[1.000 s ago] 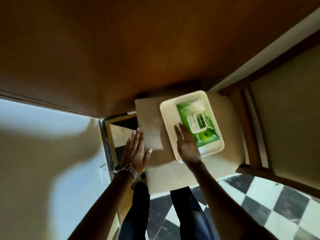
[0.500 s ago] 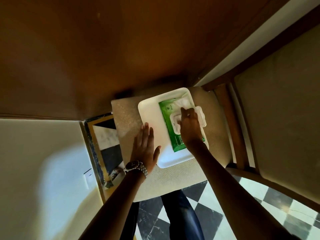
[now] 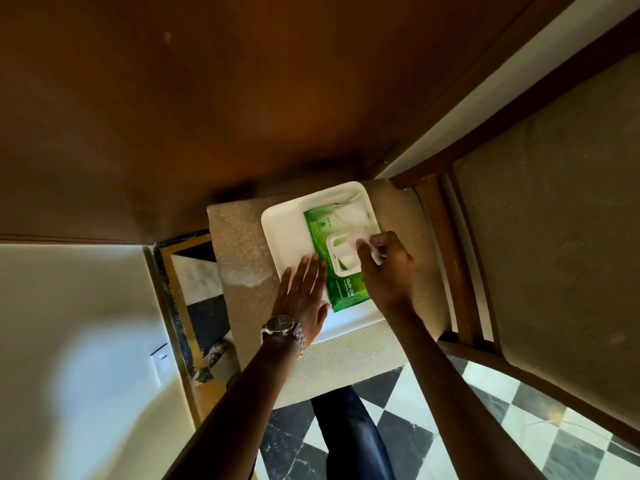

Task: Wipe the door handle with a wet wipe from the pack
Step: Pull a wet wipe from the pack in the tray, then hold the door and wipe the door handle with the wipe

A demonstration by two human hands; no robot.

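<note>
A green wet wipe pack (image 3: 346, 289) lies in a white tray (image 3: 284, 223) on a beige chair seat (image 3: 242, 258). The pack's white lid frame (image 3: 334, 258) is open. My right hand (image 3: 388, 268) is over the opening, its fingertips pinched on a bit of white wipe (image 3: 362, 242) at the opening's right edge. My left hand (image 3: 301, 296), with a watch on the wrist, lies flat with fingers extended on the tray and the pack's left edge. The brown wooden door (image 3: 207, 98) fills the top; its handle is not in view.
The chair's padded back (image 3: 554, 237) with a wooden frame rises at the right. A cream wall (image 3: 69, 306) with a switch (image 3: 160, 362) is at the left. Black-and-white checkered floor (image 3: 398, 427) and my legs are below.
My right hand went from the tray's edge onto the pack, flipped the lid open and now pinches at the opening. My left hand slid from the seat onto the tray and pack.
</note>
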